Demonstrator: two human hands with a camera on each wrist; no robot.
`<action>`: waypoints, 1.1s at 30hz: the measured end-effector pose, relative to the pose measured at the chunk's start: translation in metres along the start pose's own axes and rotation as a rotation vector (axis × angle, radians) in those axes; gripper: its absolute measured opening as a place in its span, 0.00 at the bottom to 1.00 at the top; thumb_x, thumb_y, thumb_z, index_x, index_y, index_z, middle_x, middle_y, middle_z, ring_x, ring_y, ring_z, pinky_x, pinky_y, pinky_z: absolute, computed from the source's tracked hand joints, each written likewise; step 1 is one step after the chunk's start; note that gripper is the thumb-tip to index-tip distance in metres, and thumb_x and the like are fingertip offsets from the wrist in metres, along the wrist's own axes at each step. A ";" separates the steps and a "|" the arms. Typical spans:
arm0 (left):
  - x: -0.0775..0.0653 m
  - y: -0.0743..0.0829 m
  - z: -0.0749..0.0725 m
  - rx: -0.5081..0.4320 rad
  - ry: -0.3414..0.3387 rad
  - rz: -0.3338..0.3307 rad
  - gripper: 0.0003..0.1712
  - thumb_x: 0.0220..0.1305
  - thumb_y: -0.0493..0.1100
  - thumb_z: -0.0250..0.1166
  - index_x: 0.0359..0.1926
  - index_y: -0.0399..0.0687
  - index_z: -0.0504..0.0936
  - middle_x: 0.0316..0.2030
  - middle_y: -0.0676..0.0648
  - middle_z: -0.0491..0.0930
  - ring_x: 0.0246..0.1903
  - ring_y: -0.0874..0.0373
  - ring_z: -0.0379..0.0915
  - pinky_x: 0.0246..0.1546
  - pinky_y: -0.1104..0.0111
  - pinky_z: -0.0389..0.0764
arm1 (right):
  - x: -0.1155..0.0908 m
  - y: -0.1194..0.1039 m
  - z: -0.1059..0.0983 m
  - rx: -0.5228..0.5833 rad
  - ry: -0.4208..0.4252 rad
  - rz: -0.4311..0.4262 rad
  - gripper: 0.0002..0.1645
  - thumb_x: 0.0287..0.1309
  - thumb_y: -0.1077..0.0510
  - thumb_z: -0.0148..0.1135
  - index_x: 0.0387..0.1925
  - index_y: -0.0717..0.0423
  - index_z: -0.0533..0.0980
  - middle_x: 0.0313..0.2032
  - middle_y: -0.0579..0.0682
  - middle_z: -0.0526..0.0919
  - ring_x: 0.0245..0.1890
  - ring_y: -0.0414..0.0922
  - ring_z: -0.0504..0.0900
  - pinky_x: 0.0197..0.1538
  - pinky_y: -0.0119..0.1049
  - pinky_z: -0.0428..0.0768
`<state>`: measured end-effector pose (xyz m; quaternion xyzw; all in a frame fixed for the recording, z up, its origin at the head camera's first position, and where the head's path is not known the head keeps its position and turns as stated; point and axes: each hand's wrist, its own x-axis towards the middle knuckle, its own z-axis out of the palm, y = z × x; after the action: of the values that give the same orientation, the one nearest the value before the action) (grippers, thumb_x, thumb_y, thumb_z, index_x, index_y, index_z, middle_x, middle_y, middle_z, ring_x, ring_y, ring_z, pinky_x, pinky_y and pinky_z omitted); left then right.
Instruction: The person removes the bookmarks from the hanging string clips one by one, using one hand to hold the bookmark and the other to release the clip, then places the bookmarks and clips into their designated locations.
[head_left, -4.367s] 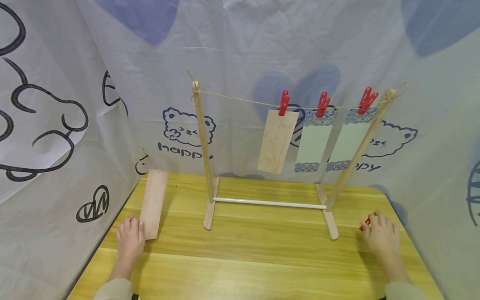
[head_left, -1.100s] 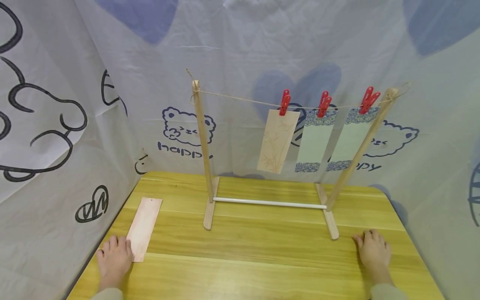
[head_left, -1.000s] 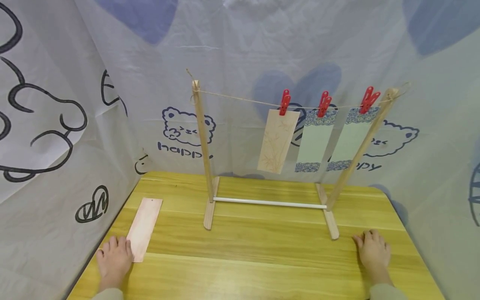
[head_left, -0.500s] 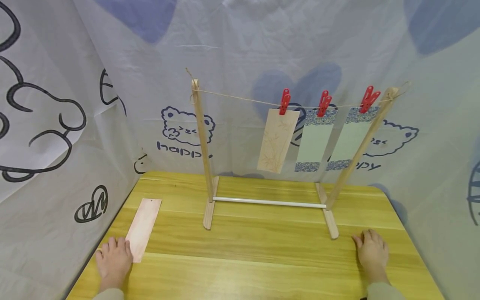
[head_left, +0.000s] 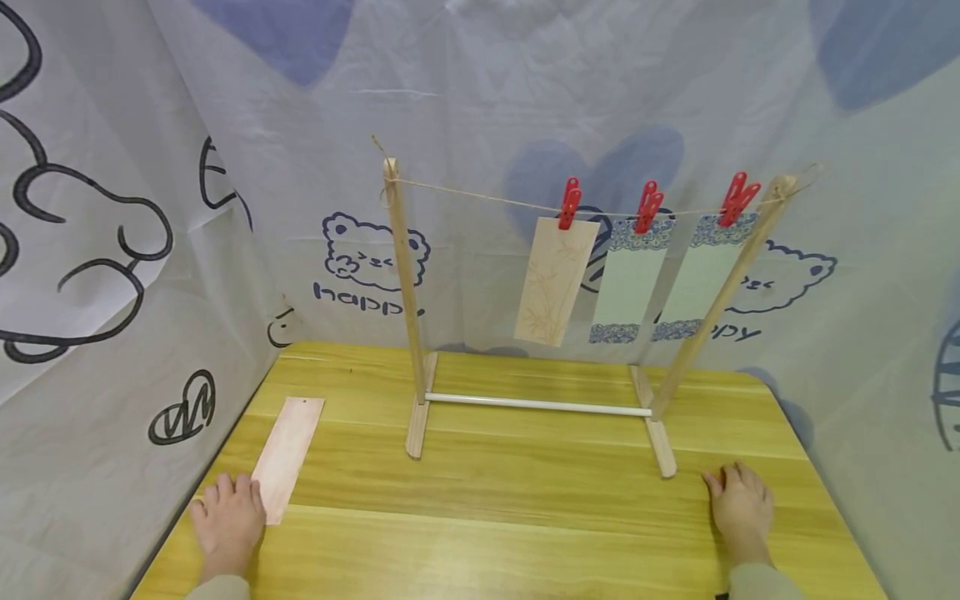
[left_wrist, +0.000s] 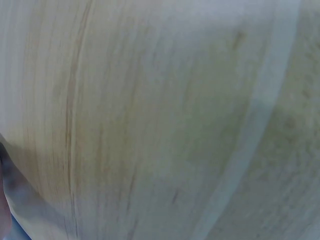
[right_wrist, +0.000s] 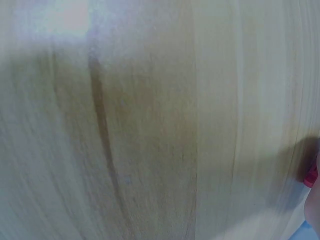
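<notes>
My two hands are well apart, one at each side of the glossy yellow wood-grain table. My left hand rests at the left, fingers loosely spread, its thumb side overlapping the lower left edge of a long pale pink rectangular card with a small hole near its far end; the card lies flat, and I do not appear to be gripping it. My right hand rests on the right side, fingers bent downward. The right wrist view catches a bit of a red plastic clip beside that hand, but I cannot tell whether I am pinching it. Ahead stands a light wooden rack, a thin tan string tied between its posts. Three pieces hang toward the string's right half, each under one red clip: a cream card with faint brown bamboo, a pale green card with blue floral bands, and a matching green card partly behind the right post. As I judge it, those three are done, while the pink card remains unhung.
</notes>
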<state>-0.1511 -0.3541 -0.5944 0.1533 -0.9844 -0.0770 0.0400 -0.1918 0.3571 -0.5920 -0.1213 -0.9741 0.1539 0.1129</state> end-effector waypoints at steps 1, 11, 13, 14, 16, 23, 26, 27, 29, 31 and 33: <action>0.000 0.000 0.000 0.000 0.001 0.000 0.18 0.72 0.45 0.37 0.43 0.33 0.66 0.39 0.34 0.58 0.44 0.35 0.54 0.44 0.44 0.54 | 0.000 0.000 0.001 0.004 -0.004 0.004 0.25 0.64 0.52 0.50 0.49 0.72 0.67 0.55 0.70 0.64 0.56 0.65 0.60 0.58 0.60 0.54; 0.001 0.001 0.002 0.016 0.015 0.011 0.16 0.72 0.44 0.39 0.43 0.33 0.65 0.38 0.34 0.58 0.43 0.35 0.54 0.44 0.44 0.54 | 0.000 -0.002 0.000 0.003 -0.080 0.045 0.28 0.66 0.49 0.46 0.53 0.71 0.65 0.57 0.70 0.61 0.58 0.65 0.57 0.60 0.60 0.51; 0.000 0.002 0.001 0.013 0.015 0.011 0.16 0.71 0.44 0.40 0.42 0.33 0.65 0.38 0.34 0.57 0.43 0.35 0.54 0.43 0.44 0.54 | -0.001 -0.002 0.001 0.000 -0.086 0.047 0.28 0.66 0.49 0.46 0.53 0.71 0.65 0.57 0.70 0.60 0.58 0.65 0.57 0.60 0.60 0.51; 0.000 0.002 0.001 0.014 0.013 0.011 0.16 0.71 0.43 0.39 0.42 0.33 0.65 0.39 0.34 0.57 0.43 0.35 0.54 0.43 0.44 0.54 | 0.000 -0.002 0.001 -0.001 -0.088 0.047 0.28 0.66 0.49 0.46 0.54 0.71 0.64 0.57 0.70 0.60 0.58 0.65 0.57 0.60 0.60 0.51; -0.001 0.003 0.000 0.016 0.010 0.011 0.15 0.71 0.43 0.40 0.42 0.33 0.65 0.39 0.33 0.57 0.44 0.35 0.54 0.43 0.44 0.54 | 0.000 -0.002 0.001 -0.003 -0.092 0.047 0.29 0.66 0.49 0.45 0.54 0.71 0.64 0.57 0.70 0.60 0.58 0.66 0.57 0.60 0.60 0.52; -0.001 0.005 -0.001 0.032 -0.008 0.003 0.14 0.71 0.43 0.41 0.43 0.33 0.64 0.39 0.33 0.57 0.44 0.36 0.54 0.42 0.44 0.55 | 0.000 -0.003 0.002 0.000 -0.082 0.042 0.29 0.66 0.49 0.45 0.54 0.71 0.64 0.57 0.70 0.61 0.57 0.66 0.58 0.59 0.60 0.52; 0.000 0.004 0.000 0.034 -0.012 -0.005 0.14 0.71 0.43 0.42 0.43 0.33 0.65 0.39 0.33 0.58 0.44 0.36 0.54 0.42 0.44 0.55 | 0.000 -0.003 0.002 -0.001 -0.078 0.041 0.29 0.66 0.48 0.45 0.54 0.71 0.64 0.56 0.70 0.61 0.57 0.66 0.58 0.59 0.60 0.52; 0.000 0.004 0.000 0.035 -0.012 -0.007 0.14 0.71 0.43 0.42 0.43 0.33 0.65 0.39 0.33 0.58 0.44 0.36 0.54 0.42 0.45 0.55 | 0.000 -0.002 0.002 -0.001 -0.076 0.041 0.29 0.66 0.49 0.45 0.54 0.71 0.64 0.56 0.70 0.61 0.57 0.66 0.58 0.59 0.60 0.52; 0.000 0.004 0.001 0.035 -0.015 -0.013 0.14 0.71 0.43 0.42 0.43 0.34 0.65 0.39 0.34 0.58 0.44 0.36 0.54 0.42 0.45 0.55 | 0.000 -0.002 0.002 -0.004 -0.077 0.042 0.28 0.66 0.49 0.46 0.54 0.71 0.64 0.56 0.70 0.61 0.57 0.66 0.58 0.59 0.60 0.52; 0.001 0.004 0.001 0.032 -0.016 -0.018 0.14 0.71 0.43 0.42 0.43 0.34 0.65 0.39 0.34 0.58 0.44 0.36 0.54 0.42 0.45 0.55 | 0.000 -0.002 0.002 -0.004 -0.075 0.042 0.28 0.66 0.49 0.46 0.54 0.71 0.64 0.56 0.70 0.61 0.57 0.66 0.58 0.59 0.60 0.52; 0.001 0.004 0.001 0.031 -0.014 -0.018 0.14 0.71 0.43 0.42 0.43 0.34 0.65 0.39 0.34 0.58 0.44 0.36 0.54 0.42 0.45 0.55 | -0.001 -0.002 0.001 -0.004 -0.074 0.041 0.28 0.66 0.50 0.47 0.53 0.71 0.65 0.56 0.70 0.61 0.57 0.66 0.58 0.59 0.60 0.53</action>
<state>-0.1529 -0.3503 -0.5947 0.1623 -0.9842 -0.0634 0.0303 -0.1916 0.3546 -0.5927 -0.1355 -0.9753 0.1585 0.0732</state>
